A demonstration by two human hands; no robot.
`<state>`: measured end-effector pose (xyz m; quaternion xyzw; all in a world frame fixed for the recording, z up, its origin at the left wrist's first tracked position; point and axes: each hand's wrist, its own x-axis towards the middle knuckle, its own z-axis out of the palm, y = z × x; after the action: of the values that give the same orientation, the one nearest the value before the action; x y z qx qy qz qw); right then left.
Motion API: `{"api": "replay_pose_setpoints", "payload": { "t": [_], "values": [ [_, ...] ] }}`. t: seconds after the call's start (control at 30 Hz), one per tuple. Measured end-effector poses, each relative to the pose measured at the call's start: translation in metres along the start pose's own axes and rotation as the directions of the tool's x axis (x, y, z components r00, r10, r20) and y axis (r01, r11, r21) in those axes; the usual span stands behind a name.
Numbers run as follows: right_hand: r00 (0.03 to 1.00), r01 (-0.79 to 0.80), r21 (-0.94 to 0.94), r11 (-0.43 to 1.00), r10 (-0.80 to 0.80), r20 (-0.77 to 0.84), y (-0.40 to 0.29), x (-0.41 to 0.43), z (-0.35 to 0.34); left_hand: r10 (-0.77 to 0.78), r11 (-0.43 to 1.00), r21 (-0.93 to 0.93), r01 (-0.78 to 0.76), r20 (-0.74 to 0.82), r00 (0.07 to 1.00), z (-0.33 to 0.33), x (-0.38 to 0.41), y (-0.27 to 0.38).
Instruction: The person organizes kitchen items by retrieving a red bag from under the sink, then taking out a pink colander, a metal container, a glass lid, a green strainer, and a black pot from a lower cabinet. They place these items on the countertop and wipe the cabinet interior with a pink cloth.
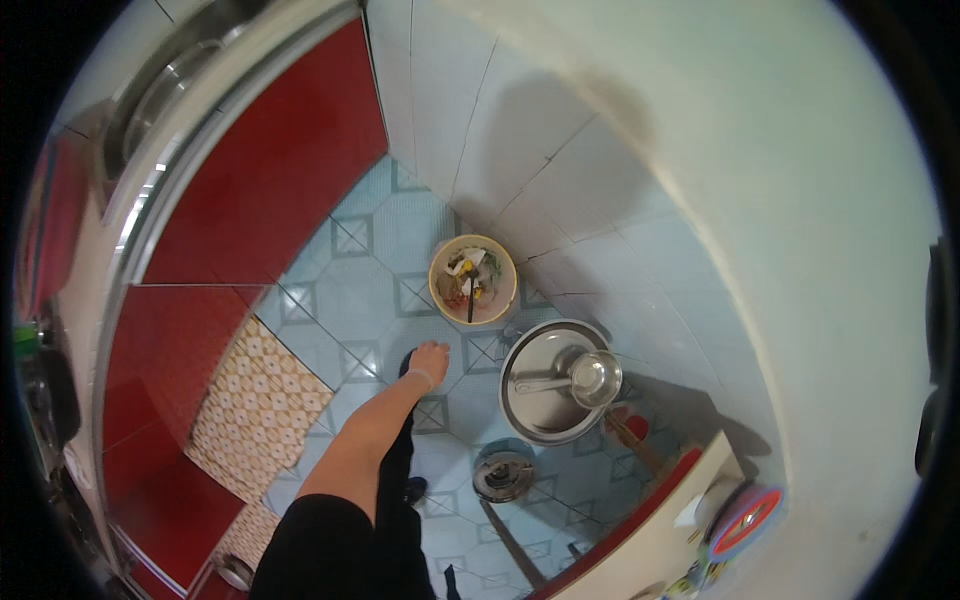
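My left hand (429, 360), with a light band at the wrist, hangs over the tiled floor near one dark shoe. Nothing shows in it, but its fingers are too small to read. Ahead of it stands a yellow-rimmed bucket (436, 298) holding mixed scraps and a black-handled utensil (471, 304). To the right lies a wide metal basin (525, 424), with a long-handled metal dipper (596, 379) resting across it. Below the basin is a round, dark metal object (504, 476). My right hand is out of view.
Red cabinets (262, 157) and a counter (86, 255) run along the left, with a patterned mat (259, 397) beside them. A tiled wall (525, 150) rises behind the bucket. At lower right stands a red-edged table (637, 551) with a red and blue round dish (746, 521).
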<state>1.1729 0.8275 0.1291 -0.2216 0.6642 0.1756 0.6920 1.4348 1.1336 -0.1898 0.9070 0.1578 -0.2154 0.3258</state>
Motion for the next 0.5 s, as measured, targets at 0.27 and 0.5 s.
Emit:
{"api": "replay_pose_setpoints", "payload": {
  "t": [0.27,0.5],
  "values": [
    [0.983,0.052,-0.205,0.977,-0.087,-0.163,-0.03,0.119,0.135,-0.158,0.977,0.161,0.137,0.126,0.979,0.092,0.207,-0.021],
    [0.969,0.051,-0.252,0.966,-0.109,-0.221,-0.038,0.134,0.166,-0.143,0.978,-0.118,0.174,0.239,0.96,0.056,0.195,-0.022]
  ]
}}
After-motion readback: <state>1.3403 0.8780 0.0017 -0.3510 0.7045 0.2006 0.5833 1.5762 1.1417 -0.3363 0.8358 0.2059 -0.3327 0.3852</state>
